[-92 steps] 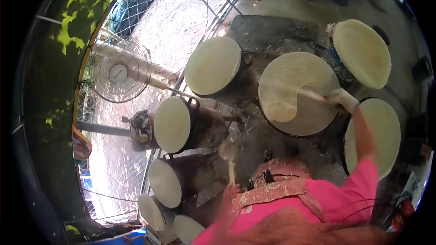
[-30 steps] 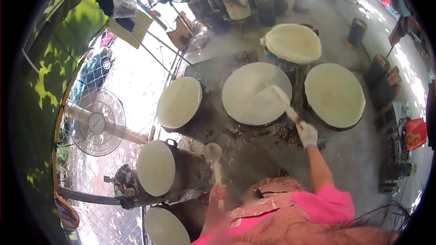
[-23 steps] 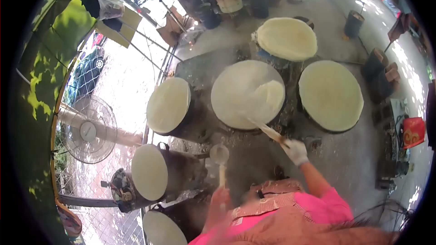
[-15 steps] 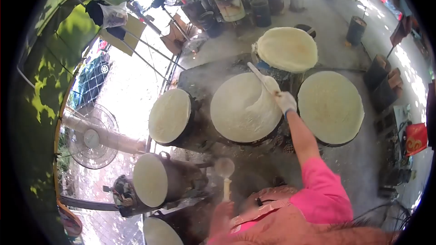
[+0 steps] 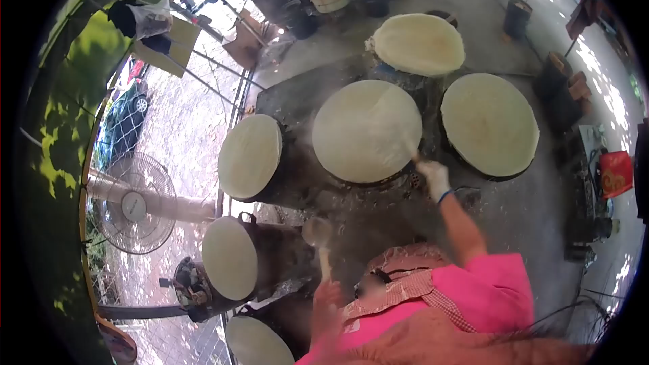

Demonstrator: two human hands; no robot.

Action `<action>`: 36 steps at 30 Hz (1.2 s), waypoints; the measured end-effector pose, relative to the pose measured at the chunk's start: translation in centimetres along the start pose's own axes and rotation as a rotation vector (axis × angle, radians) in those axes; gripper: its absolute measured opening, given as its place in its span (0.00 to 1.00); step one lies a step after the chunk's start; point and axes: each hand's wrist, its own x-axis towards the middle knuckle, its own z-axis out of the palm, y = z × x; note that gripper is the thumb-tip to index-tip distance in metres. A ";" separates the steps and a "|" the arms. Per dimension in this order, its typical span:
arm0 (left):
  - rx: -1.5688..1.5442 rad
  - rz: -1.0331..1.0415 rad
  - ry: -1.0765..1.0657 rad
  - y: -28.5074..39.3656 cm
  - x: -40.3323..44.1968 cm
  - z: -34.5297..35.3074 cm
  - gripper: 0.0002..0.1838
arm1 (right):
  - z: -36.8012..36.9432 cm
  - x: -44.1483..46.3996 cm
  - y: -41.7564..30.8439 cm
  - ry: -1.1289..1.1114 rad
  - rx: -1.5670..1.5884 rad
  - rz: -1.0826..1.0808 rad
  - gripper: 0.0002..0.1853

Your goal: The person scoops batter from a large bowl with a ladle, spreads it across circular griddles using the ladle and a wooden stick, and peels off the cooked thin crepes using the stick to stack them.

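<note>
The gloved right hand (image 5: 433, 174) is curling its grip snugly round the handle of a pale paddle (image 5: 410, 144), whose blurred blade is reaching over the lower right of the central pale round (image 5: 362, 128); I cannot tell whether it is touching. The bare left hand (image 5: 328, 293) is wrapping its grip round a ladle (image 5: 316, 232), holding the bowl well apart from that round and near a dark drum (image 5: 280, 253).

The central round is covering a vessel on the grey floor (image 5: 524, 243), with haze drifting over it. More pale rounds are standing to its left (image 5: 250, 157), right (image 5: 490, 125) and far side (image 5: 419, 44). A fan (image 5: 134, 207) is standing by the wire fence.

A narrow dark gap is separating the central and right rounds; wider floor is stretching beyond the right one.
</note>
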 end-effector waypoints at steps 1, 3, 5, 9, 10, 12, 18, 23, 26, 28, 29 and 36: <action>0.022 0.015 0.003 0.2 0.0 0.1 0.14 | 2.7 -2.1 3.2 0.073 0.199 -0.069 0.10; 0.036 0.025 0.021 0.5 -0.1 0.2 0.14 | 2.3 -3.2 -1.8 -0.116 0.378 0.480 0.17; 0.083 0.071 0.078 0.7 -0.4 0.7 0.14 | -0.8 -1.7 -2.7 -0.076 0.006 0.170 0.15; 0.252 0.226 0.279 2.3 1.2 2.8 0.13 | -4.4 6.8 -4.1 0.239 -0.474 0.142 0.14; 0.242 0.213 0.265 3.3 2.4 3.0 0.13 | -4.1 8.1 -3.9 0.167 -0.595 0.040 0.13; -0.027 -0.063 0.016 6.0 4.7 1.2 0.09 | -2.9 9.1 -3.5 0.001 -0.836 -0.152 0.12; -0.253 -0.293 -0.164 9.1 10.9 5.9 0.16 | -6.8 6.5 -5.1 -0.098 -0.880 -0.321 0.09; 0.008 -0.127 -0.069 9.9 16.8 14.8 0.15 | -6.1 2.3 -4.0 -0.147 -0.948 -0.327 0.11; 0.058 0.032 0.027 8.0 18.8 19.7 0.12 | -8.7 1.4 -4.1 -0.010 -0.954 -0.185 0.11; 0.339 0.199 0.090 6.6 20.5 21.0 0.11 | -8.7 -0.3 -3.3 0.074 -1.053 -0.152 0.13; 0.478 0.278 0.120 5.7 21.4 21.6 0.11 | -8.1 -1.8 -3.1 0.066 -1.133 -0.129 0.14; 0.186 -0.122 -0.075 4.3 24.8 19.3 0.07 | -1.6 -8.2 -8.2 -0.039 -0.775 -0.154 0.09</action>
